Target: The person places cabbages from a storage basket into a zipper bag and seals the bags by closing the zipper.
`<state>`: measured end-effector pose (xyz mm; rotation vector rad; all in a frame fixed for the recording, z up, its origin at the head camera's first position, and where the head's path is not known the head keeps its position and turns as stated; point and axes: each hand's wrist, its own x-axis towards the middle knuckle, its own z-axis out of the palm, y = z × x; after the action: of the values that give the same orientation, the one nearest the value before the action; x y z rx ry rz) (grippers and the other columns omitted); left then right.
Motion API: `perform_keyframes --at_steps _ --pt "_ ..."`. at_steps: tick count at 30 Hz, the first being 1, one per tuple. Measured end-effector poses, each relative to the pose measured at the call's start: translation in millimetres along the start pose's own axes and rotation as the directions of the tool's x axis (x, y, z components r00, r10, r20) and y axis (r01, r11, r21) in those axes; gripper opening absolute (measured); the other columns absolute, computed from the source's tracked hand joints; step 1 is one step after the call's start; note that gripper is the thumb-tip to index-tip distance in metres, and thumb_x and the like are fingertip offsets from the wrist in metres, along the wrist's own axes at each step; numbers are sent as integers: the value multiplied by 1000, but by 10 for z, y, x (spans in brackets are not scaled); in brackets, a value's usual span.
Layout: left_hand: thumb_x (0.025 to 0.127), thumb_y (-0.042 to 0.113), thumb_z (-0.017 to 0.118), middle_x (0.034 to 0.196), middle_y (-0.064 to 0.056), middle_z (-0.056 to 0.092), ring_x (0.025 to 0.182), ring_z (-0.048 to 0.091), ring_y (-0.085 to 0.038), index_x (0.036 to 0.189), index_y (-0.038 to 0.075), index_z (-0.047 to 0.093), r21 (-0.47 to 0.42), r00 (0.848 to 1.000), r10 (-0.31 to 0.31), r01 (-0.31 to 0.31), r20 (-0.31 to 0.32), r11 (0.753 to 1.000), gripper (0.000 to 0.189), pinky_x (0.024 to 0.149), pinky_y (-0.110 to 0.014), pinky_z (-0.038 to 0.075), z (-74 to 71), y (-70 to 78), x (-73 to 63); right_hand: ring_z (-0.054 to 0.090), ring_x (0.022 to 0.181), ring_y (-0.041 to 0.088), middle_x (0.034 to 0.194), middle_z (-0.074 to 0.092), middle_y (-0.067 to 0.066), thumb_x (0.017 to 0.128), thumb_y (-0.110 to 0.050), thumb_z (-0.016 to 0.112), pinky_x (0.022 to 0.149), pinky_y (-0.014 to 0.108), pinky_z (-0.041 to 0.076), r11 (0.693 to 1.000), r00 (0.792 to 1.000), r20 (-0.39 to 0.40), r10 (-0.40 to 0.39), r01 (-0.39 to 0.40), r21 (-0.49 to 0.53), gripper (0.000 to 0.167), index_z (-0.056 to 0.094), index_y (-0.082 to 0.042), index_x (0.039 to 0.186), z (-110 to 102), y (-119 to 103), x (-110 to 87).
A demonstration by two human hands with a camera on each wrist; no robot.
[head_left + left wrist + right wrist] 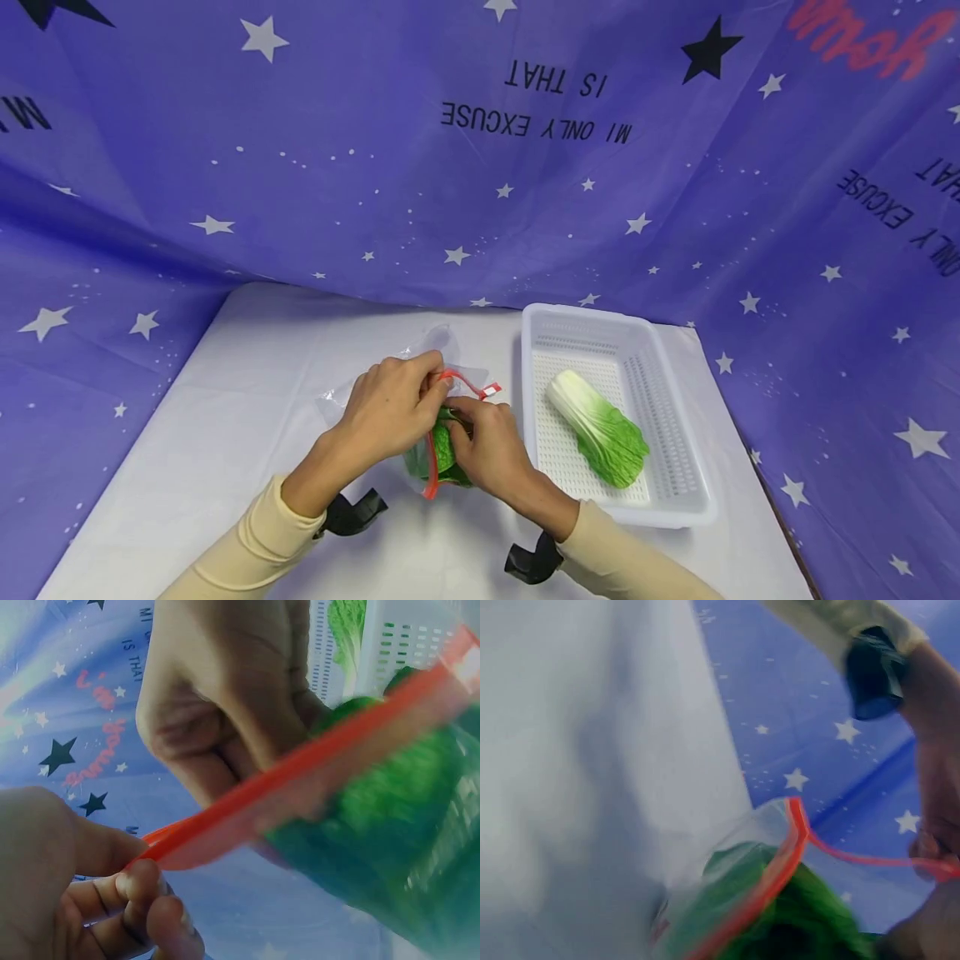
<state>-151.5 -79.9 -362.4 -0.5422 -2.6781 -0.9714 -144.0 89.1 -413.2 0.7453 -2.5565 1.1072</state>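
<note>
A clear zip bag (435, 340) with a red zip strip (432, 471) lies near the middle of the white table. My left hand (386, 404) pinches the red strip between thumb and fingers, plainly seen in the left wrist view. A green leafy vegetable (444, 450) is at the bag's mouth, partly inside; its exact kind is hard to tell. My right hand (491, 446) has its curled fingers at the mouth and grips the vegetable, the fingertips partly hidden by the strip in the left wrist view. A red-and-white slider (491, 389) sits at the strip's far end.
To the right stands a white perforated plastic basket (686, 467) holding a napa cabbage (600, 429), pale stem end away from me. A blue-purple cloth (390, 167) with stars and lettering hangs behind and at the sides of the white table (247, 358).
</note>
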Motion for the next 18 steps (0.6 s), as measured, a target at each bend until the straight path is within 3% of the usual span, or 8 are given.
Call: perform_keyframes --at_steps 3,6,8,11,14,16,18 --pt "92 18 61 52 10 37 43 39 -11 70 21 45 -23 1000 -15 14 -27 1000 27 41 -30 28 -22 -9 0 61 61 2 89 73 5 82 9 66 51 15 47 992 994 -107 -8 22 128 26 73 -3 104 8 30 3" --pt "92 19 61 53 10 38 44 40 -11 70 21 45 -44 999 -13 11 -50 999 27 42 -31 29 -36 -9 13 70 75 11 98 73 10 85 12 62 57 20 53 969 983 -181 -28 72 237 29 69 -1 111 86 76 -8" --pt "92 18 59 53 10 39 45 40 -11 70 22 45 -52 998 -9 6 -57 999 27 42 -31 29 -33 -7 21 70 90 16 106 71 11 86 12 59 66 24 55 967 988 -148 -35 71 243 34 65 0 117 173 120 -37" --pt "91 17 58 53 10 39 46 39 -11 70 21 45 -59 998 -12 8 -59 998 26 43 -32 29 -21 -14 21 67 98 15 111 70 9 85 12 58 77 27 55 992 1000 -11 -27 28 120 41 61 -2 123 289 182 -105" --pt "91 16 57 54 10 39 47 38 -12 70 21 44 -58 998 -34 31 -55 998 25 44 -32 29 -13 -32 7 64 102 15 117 67 8 84 8 60 84 29 52 1000 995 100 -26 25 2 43 60 -3 125 307 207 -163" --pt "90 16 57 54 9 39 47 38 -12 70 21 45 -60 997 -49 46 -53 997 25 45 -32 29 -19 -45 -2 65 100 15 116 67 8 84 7 62 82 28 53 998 994 91 -57 57 6 36 64 -1 120 258 201 -185" --pt "90 16 57 55 9 41 46 38 -12 70 21 45 -70 997 -59 55 -55 996 24 45 -32 29 -35 -53 -4 67 90 12 107 69 7 85 3 66 74 22 53 993 993 27 -118 118 15 26 67 -2 110 171 190 -205"
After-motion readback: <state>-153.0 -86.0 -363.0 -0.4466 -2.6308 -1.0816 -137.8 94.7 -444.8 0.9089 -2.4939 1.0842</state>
